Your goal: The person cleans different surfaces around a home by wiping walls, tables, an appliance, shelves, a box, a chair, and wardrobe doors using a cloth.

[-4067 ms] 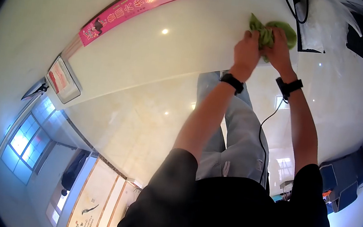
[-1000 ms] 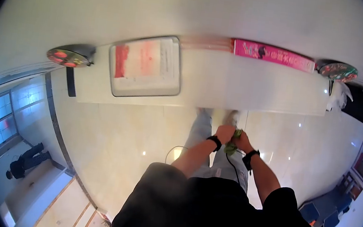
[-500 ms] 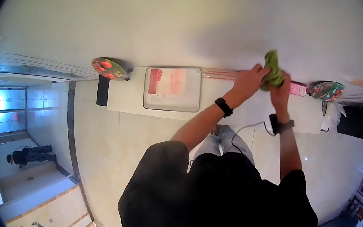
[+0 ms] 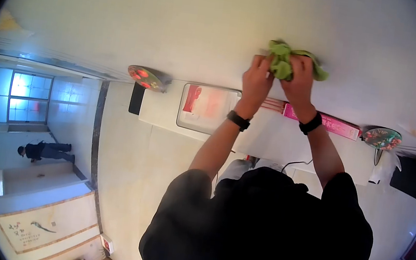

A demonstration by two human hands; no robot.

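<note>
While both arms (image 4: 216, 149) stretch up toward pale wall (image 4: 179, 22), left hand (image 4: 257, 81) and right hand (image 4: 298, 84) clutch green cloth (image 4: 281, 66) between them, fingers (image 4: 301, 65) curled in. Cloth bunched against wall, up beyond white table (image 4: 268, 143). On table: tray (image 4: 193, 121) to left, pink box (image 4: 323, 122) to right, round plate (image 4: 383, 137) near each end. Black wristbands (image 4: 238, 121) on both arms.

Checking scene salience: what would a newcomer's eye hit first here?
The green cloth first: top centre, gripped by the left hand and right hand before the pale wall. Next, the pink box, right of centre on the white table. Then the bright window, far left.
</note>
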